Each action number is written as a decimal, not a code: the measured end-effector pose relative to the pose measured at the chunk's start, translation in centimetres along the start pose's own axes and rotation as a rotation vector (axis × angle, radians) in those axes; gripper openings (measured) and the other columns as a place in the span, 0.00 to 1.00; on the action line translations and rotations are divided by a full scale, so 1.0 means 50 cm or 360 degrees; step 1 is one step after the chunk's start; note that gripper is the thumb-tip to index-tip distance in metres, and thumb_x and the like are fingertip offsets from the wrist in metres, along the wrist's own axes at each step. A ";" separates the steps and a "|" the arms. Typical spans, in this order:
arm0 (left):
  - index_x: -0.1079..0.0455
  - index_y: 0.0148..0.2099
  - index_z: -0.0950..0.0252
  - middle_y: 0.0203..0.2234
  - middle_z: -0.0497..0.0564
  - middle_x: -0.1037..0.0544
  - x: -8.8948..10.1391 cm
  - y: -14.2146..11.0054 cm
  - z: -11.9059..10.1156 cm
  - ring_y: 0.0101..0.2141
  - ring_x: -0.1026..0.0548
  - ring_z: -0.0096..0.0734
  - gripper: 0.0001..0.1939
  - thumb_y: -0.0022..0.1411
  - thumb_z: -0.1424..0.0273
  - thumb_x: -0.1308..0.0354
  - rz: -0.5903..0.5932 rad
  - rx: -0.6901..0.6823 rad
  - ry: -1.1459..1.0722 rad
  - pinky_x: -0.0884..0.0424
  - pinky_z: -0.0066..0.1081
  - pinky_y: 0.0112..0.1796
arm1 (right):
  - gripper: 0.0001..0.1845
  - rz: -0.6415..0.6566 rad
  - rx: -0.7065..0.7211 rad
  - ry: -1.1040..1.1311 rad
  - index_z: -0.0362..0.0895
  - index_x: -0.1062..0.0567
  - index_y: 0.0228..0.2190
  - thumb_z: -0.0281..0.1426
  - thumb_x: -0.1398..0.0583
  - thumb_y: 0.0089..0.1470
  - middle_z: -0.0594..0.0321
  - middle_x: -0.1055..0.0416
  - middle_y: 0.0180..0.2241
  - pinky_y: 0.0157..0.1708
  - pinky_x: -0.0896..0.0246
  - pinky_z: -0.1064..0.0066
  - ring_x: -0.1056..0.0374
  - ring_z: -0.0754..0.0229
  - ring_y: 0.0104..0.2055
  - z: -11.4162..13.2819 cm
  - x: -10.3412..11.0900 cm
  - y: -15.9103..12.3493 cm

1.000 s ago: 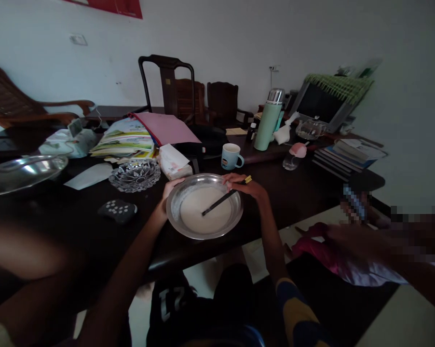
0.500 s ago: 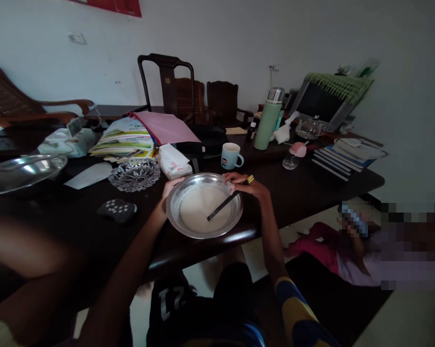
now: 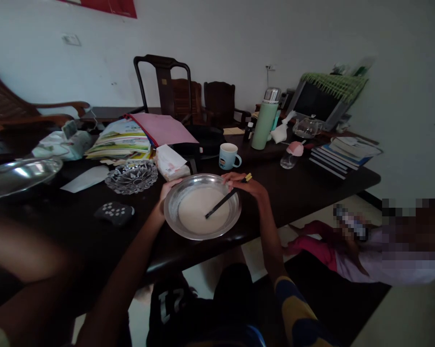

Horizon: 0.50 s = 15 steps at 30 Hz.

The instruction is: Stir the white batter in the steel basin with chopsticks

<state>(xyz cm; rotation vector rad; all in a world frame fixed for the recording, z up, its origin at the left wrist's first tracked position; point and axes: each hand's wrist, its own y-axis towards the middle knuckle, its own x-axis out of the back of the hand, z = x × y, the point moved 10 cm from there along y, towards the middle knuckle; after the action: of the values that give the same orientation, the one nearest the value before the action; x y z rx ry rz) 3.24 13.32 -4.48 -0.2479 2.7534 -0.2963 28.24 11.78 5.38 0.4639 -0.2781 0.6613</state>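
A metal bowl stands at the table's near edge, partly filled with a pale, creamy liquid. Its left side is gripped by my left hand, whose fingers curl against the outer wall; some of them are hidden. Over the right rim, my right hand is closed on black chopsticks with gold ends. They slant down to the left, and their lower tips are in the liquid. Just behind the bowl is a light blue mug.
Left of the bowl lie a glass ashtray, a game controller and another metal basin. A tissue pack, a green thermos and books stand behind. Other people sit at both sides, one holding a phone.
The view has shifted slightly, so most things appear a little farther left. Both hands keep their places on the bowl and chopsticks.
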 end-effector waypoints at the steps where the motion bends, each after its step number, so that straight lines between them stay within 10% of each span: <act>1: 0.25 0.30 0.61 0.24 0.50 0.22 -0.001 0.001 0.005 0.32 0.23 0.40 0.07 0.46 0.68 0.32 0.0009 0.0046 -0.0007 0.24 0.34 0.38 | 0.25 0.0066 0.0019 -0.0030 0.46 0.17 0.25 0.54 0.37 0.55 0.57 0.22 0.42 0.65 0.45 0.55 0.31 0.50 0.56 0.002 -0.017 0.005; 10: 0.26 0.27 0.62 0.24 0.48 0.22 0.000 -0.009 -0.022 0.30 0.24 0.37 0.06 0.44 0.69 0.33 -0.0007 -0.0198 0.0021 0.24 0.31 0.36 | 0.26 -0.0263 -0.0112 0.0023 0.47 0.19 0.21 0.55 0.36 0.52 0.59 0.21 0.40 0.66 0.48 0.53 0.32 0.48 0.57 -0.027 0.045 -0.002; 15: 0.25 0.27 0.63 0.23 0.50 0.22 -0.004 -0.003 -0.015 0.26 0.26 0.34 0.07 0.44 0.68 0.32 0.0042 -0.0136 -0.0031 0.26 0.30 0.34 | 0.24 -0.0030 -0.0069 0.0098 0.48 0.18 0.22 0.55 0.35 0.51 0.59 0.21 0.42 0.66 0.49 0.55 0.33 0.49 0.60 0.000 -0.004 0.001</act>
<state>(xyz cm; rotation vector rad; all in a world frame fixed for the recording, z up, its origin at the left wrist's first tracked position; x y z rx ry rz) 3.18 13.35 -3.67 -0.2347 2.7508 -0.1684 28.06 11.72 5.31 0.4033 -0.2295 0.6490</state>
